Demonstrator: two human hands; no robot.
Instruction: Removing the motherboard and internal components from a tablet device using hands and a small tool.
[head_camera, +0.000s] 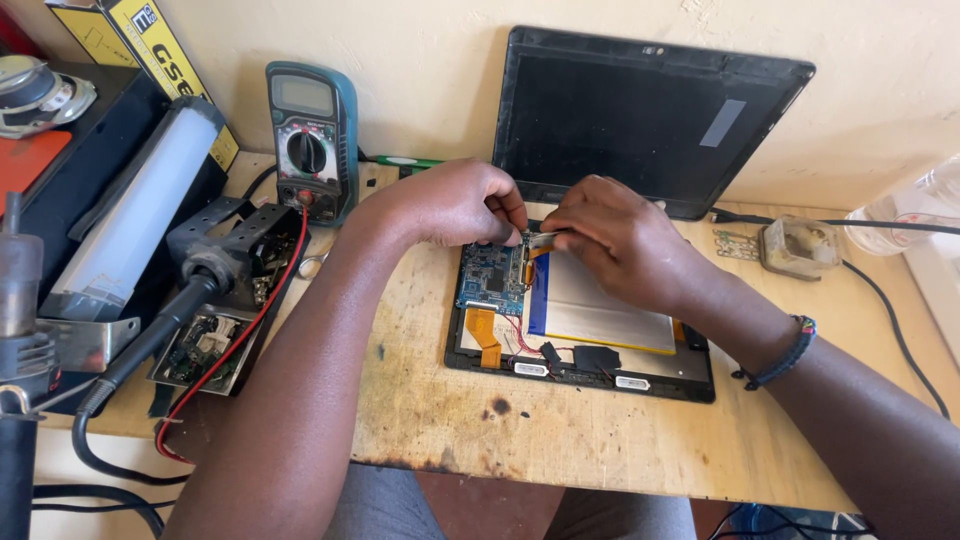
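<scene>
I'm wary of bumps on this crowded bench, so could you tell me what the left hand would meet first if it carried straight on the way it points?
The left hand points right, so it would likely meet the right hand first, already nearly touching above the opened tablet.

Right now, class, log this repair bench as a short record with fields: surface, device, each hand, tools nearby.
surface: worn wooden table
device: opened tablet, blue circuit board and flat white battery exposed
left hand: fingertips on the board's top edge
right hand: pinching an orange ribbon cable
tools nearby: multimeter, soldering iron
behind: black screen panel against the wall
</scene>
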